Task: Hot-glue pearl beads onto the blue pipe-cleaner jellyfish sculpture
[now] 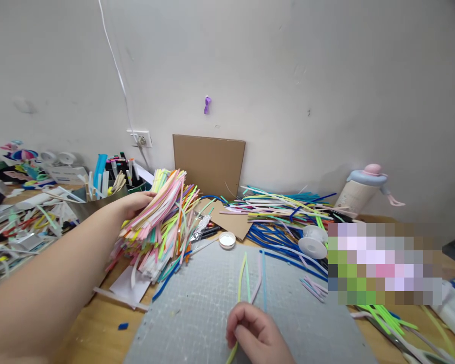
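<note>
My left hand [138, 203] reaches to a large pile of pastel pipe cleaners [170, 202] at the left back. Its fingers curl against a pink and yellow bunch and are partly hidden by it. Low over the grey cutting mat [189, 313], my right hand [258, 333] is closed on a yellow pipe cleaner [241, 278], whose lower end shows below the fingers. Beyond that hand a green pipe cleaner [247, 278], a lilac one [258, 278] and a light blue one [264, 283] lie side by side; their near ends are hidden.
A small white round lid [227, 240] sits at the mat's back edge. Behind are a cardboard sheet [208, 162], loose pipe cleaners [276, 205] and white spools [313, 242]. A bottle [358, 192] stands back right. Scissors [394, 338] lie right; a marker holder [117, 172] stands left.
</note>
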Action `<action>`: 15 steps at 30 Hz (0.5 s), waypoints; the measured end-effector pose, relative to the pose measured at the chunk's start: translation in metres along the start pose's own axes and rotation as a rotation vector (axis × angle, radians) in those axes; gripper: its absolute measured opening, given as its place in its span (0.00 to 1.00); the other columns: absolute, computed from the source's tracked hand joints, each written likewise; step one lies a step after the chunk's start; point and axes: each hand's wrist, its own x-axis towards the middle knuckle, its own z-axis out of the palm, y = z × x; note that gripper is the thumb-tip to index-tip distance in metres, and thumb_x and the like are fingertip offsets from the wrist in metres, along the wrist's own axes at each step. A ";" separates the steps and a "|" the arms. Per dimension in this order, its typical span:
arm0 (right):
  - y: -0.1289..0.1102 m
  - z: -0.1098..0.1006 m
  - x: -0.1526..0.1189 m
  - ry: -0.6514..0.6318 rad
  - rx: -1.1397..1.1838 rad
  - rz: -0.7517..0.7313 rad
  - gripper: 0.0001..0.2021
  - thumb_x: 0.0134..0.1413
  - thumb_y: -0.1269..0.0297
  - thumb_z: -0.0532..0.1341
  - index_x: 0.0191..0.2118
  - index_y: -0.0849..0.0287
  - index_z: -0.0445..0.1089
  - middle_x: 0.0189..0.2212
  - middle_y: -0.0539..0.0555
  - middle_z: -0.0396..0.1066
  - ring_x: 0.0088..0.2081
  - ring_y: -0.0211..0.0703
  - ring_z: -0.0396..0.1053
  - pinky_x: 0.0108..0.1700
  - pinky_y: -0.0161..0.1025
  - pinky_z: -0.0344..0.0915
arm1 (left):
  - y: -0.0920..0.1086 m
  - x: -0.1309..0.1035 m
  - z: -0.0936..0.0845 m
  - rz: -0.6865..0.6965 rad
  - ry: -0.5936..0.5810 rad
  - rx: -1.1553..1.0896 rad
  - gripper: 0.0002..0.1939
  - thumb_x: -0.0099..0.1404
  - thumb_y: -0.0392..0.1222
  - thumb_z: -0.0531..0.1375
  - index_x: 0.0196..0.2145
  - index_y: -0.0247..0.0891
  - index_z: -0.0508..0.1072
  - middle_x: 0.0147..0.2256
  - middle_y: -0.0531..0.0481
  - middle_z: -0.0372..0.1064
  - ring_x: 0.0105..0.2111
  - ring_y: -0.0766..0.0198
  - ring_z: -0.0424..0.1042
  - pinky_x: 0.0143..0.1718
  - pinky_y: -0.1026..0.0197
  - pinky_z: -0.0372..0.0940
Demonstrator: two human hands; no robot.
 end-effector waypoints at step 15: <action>0.002 -0.001 0.001 -0.022 -0.001 0.052 0.04 0.42 0.74 0.56 0.24 0.59 0.65 0.20 0.48 0.66 0.25 0.37 0.65 0.31 0.36 0.60 | -0.002 -0.012 0.014 0.189 0.262 0.130 0.25 0.43 0.36 0.59 0.44 0.37 0.72 0.21 0.56 0.68 0.21 0.63 0.66 0.24 0.64 0.58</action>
